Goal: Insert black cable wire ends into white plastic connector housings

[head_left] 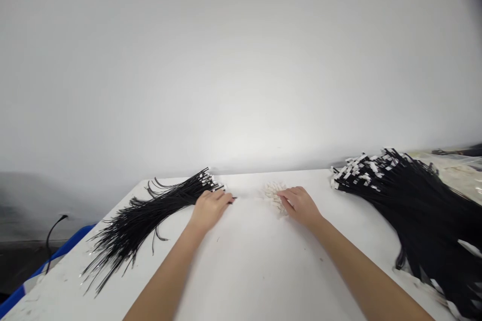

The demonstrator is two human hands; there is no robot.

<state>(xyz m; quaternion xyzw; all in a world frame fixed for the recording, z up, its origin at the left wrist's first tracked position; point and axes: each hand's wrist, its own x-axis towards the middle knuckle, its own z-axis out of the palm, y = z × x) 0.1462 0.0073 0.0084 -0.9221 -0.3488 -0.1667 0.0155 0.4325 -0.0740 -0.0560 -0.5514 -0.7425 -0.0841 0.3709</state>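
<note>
On my feed the left hand [213,205] is curled nearly closed, its thumb and fingers drawn together at the tips, and I see a short, dark end of a black strand [233,200] poking out between them, so I read that as a pinch on the strand. The hand sits just beside the white-tipped end of the left bundle [158,205], which lies slantwise across the left part of the white table [248,271], its loose ends fanned toward the near left edge. I have the right hand [302,205] at the near right side of a small heap of white pieces [273,190], its fingers bent and the thumb close to the forefinger, fingertips touching the heap; blur keeps me from telling whether a piece is caught between them. The two hands are apart, with bare tabletop between. Well off to the right I get a larger right bundle [414,210] of black strands, also white-tipped, its tips toward the table's far side. Behind everything stands a pale wall [241,60].
</note>
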